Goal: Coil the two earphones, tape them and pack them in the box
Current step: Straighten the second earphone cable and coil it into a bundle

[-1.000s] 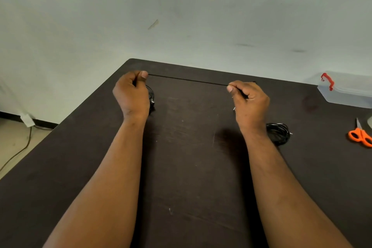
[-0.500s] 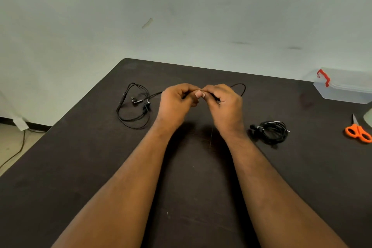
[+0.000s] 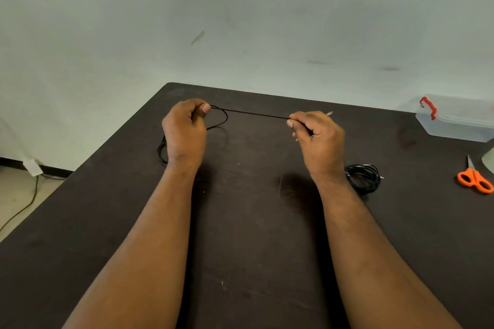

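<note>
A black earphone cable [image 3: 251, 113] runs taut between my two hands above the dark table [image 3: 240, 235]. My left hand [image 3: 184, 132] pinches one end between thumb and fingers, and loose loops of the same cable hang behind and below it. My right hand [image 3: 318, 139] pinches the other end, with the silvery plug tip showing past its knuckles. A second black earphone [image 3: 363, 177] lies coiled on the table just right of my right wrist. The clear plastic box [image 3: 459, 125] with a red latch stands at the far right.
Orange-handled scissors [image 3: 474, 180] lie near the table's right edge, below the box. A pale object is cut off at the right border above them. The table's left edge drops to a floor with a cable and a white plug.
My hands, which met at the table's middle half a second ago, have moved apart and pulled a stretch of cable straight. The loose loops at the left are now mostly behind my left hand.
</note>
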Tool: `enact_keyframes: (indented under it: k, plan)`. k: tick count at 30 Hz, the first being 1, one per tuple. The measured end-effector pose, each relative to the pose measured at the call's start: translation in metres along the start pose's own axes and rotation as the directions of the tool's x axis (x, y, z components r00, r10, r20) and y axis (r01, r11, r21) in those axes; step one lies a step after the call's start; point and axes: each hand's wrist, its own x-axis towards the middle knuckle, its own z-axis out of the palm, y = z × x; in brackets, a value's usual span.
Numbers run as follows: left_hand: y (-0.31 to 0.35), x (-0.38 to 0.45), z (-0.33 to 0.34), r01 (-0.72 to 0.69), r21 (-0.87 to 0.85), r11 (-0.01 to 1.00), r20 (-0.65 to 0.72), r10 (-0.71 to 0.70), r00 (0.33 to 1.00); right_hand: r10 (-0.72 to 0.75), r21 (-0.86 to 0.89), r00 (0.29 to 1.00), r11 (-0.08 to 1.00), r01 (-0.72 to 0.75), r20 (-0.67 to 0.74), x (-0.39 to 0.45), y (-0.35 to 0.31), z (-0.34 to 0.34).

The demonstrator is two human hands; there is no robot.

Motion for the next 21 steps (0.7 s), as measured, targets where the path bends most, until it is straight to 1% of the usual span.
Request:
enact_keyframes:
  k: [3,5,7,10,15,17,19,21]
  plan:
    - [-0.002,0.004,-0.006,0.035,0.035,0.999,-0.067,-0.032,0.997,0.047,-0.001,0.999,0.999,-0.047,-0.003,-0.001,0.003,-0.002]
    - [-0.004,0.006,-0.009,0.035,0.064,0.997,-0.103,-0.029,0.994,0.024,-0.054,1.0,0.998,-0.024,0.008,0.0,0.004,-0.001]
    - [-0.007,0.008,-0.01,0.034,0.074,0.997,-0.122,-0.025,0.992,0.023,-0.101,0.999,0.995,-0.02,0.032,-0.001,0.003,0.0]
    - [-0.01,0.009,-0.011,0.037,0.088,0.995,-0.152,-0.024,0.988,0.069,-0.136,0.993,0.989,-0.055,0.096,-0.001,0.003,0.002]
    - [-0.008,0.007,-0.012,0.016,0.101,0.995,-0.148,-0.001,0.989,0.041,-0.217,0.993,0.976,-0.016,0.109,0.002,0.006,-0.004]
    - [-0.007,0.006,-0.009,0.03,0.104,0.994,-0.137,-0.015,0.99,0.039,-0.241,0.993,0.97,-0.011,0.11,0.002,0.008,-0.007]
    - [-0.006,0.004,-0.005,0.079,0.039,0.996,-0.132,-0.074,0.989,0.1,-0.207,0.99,0.975,-0.078,0.099,0.0,0.008,-0.007]
    - [-0.004,0.004,-0.003,0.164,-0.072,0.984,-0.121,-0.172,0.978,0.226,-0.103,0.967,0.971,-0.215,0.115,-0.002,0.001,-0.003]
